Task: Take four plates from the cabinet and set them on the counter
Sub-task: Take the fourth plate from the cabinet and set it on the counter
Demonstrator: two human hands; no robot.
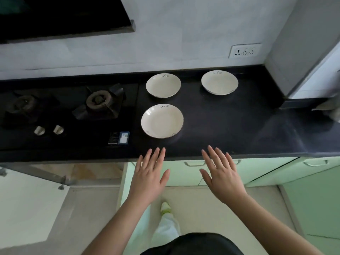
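Observation:
Three cream plates lie on the black counter (pixel 230 126). One plate (pixel 163 85) is at the back beside the stove, a second plate (pixel 219 82) is at the back right, and a third plate (pixel 162 121) lies nearer the front edge. My left hand (pixel 150 173) hovers flat, fingers straight, at the counter's front edge just below the near plate. My right hand (pixel 221 173) is spread flat to its right, over the edge. Neither hand holds anything. Pale green cabinet doors (pixel 257 172) sit under the counter.
A black gas stove (pixel 70 111) with two burners and two knobs fills the counter's left part. A wall socket (pixel 244 50) is on the back wall. A grey wall corner (pixel 298 52) juts in at the right. A drawer stands open at lower left.

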